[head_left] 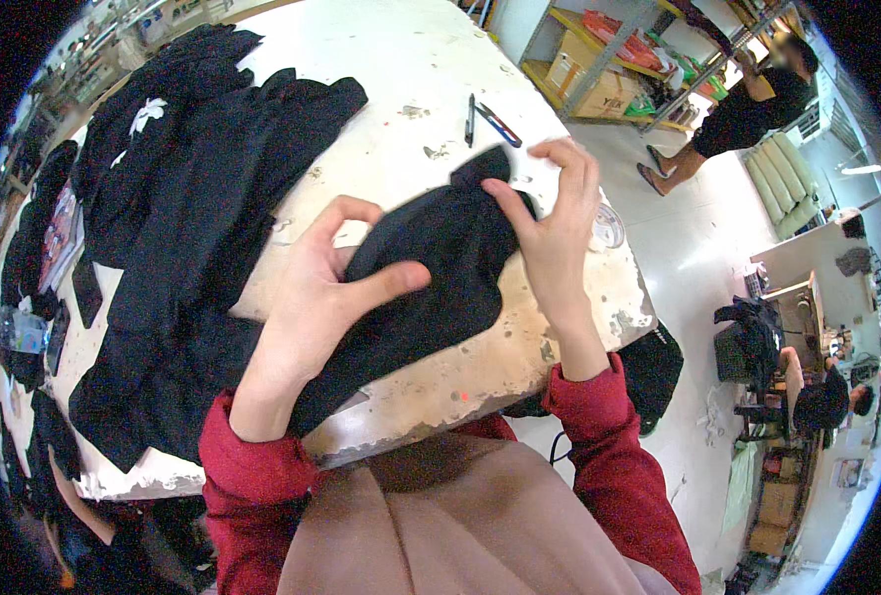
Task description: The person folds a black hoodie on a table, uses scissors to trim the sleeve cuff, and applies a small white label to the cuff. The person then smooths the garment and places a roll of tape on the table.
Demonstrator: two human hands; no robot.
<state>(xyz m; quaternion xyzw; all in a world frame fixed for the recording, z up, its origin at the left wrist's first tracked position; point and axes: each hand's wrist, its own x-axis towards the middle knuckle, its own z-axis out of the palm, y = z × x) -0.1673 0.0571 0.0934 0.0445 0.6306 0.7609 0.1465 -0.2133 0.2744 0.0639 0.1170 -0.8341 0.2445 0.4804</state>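
At the worktop [440, 59] centre, both hands grip a black cloth piece [431, 288]: left hand [321, 297] pinching at nine o'clock, right hand [555, 223] fingers closed at three. Keeping it taut and flat seems wise.

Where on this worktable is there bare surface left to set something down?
Bare table top lies beyond the black fabric piece, between the garment pile and the pens. A thin strip runs along the near edge. The left side is crowded with dark garments; both hands fill the middle.
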